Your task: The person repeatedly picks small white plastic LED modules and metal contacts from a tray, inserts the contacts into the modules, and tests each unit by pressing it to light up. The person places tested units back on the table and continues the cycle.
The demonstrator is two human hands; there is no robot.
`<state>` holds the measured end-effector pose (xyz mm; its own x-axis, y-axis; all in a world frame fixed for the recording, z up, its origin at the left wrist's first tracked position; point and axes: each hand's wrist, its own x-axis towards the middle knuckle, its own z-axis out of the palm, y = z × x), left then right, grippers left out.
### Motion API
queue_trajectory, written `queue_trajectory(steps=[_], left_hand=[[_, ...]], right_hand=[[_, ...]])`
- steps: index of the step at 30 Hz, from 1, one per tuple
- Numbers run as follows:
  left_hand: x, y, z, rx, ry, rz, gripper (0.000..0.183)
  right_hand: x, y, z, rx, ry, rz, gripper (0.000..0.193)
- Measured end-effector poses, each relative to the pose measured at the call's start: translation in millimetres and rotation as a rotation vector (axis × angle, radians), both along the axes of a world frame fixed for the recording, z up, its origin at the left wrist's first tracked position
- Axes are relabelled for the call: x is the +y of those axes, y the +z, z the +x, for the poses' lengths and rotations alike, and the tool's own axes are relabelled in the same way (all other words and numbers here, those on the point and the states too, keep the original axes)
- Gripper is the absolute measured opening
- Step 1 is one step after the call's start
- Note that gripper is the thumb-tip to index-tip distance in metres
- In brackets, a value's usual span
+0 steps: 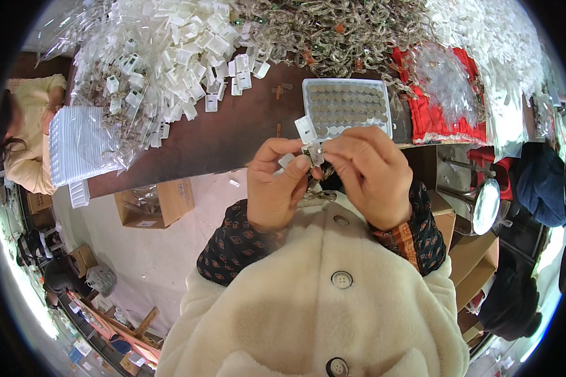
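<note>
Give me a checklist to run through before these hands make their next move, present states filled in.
1. Left hand holding the white plastic piece: ok, between thumb and fingers.
2. Right hand at the piece: ok, brought in close beside it.
3. Small part pinched in the right hand: cannot tell, too small and partly hidden.
4. Tray of round discs nearby: ok, just beyond the hands.
5. More white pieces available: ok, heaped on the table.

White case [305, 129] partly behind fingers [353, 149].
</note>
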<state>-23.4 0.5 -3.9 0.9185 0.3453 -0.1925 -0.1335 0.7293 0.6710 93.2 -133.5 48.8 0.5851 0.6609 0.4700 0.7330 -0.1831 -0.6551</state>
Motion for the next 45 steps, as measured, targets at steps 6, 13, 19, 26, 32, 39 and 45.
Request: queue_trajectory(steps=[6, 13, 19, 26, 32, 39, 45], left_hand=[[-5.3, 5.3, -1.8, 0.029, -0.013, -0.016, 0.02], [-9.1, 2.8, -4.3, 0.068, 0.003, -0.05, 0.016], [-1.5, -6.1, -7.6, 0.081, 0.063, -0.099, 0.013], [5.0, -8.3, -6.3, 0.05, 0.03, -0.102, 0.013], [7.5, -5.0, -1.3, 0.074, -0.012, -0.165, 0.017], [2.7, -0.9, 1.1, 0.038, -0.075, -0.224, 0.016], [-1.3, 9.0, 1.5, 0.01, -0.06, -0.295, 0.014]], right_hand=[[-2.5, 0.4, -8.3, -0.02, 0.046, 0.049, 0.031], [-1.9, -9.0, -8.9, -0.279, 0.106, 0.07, 0.04], [-0.2, -23.4, -3.0, -0.2, 0.09, 0.079, 0.037], [10.3, -38.6, 19.1, -0.194, -0.004, -0.156, 0.027], [10.2, -16.6, 1.5, 0.101, -0.033, 0.01, 0.023], [4.4, -7.0, 0.5, 0.023, 0.035, 0.045, 0.021], [-11.0, 3.2, -0.3, -0.064, 0.158, 0.027, 0.029]])
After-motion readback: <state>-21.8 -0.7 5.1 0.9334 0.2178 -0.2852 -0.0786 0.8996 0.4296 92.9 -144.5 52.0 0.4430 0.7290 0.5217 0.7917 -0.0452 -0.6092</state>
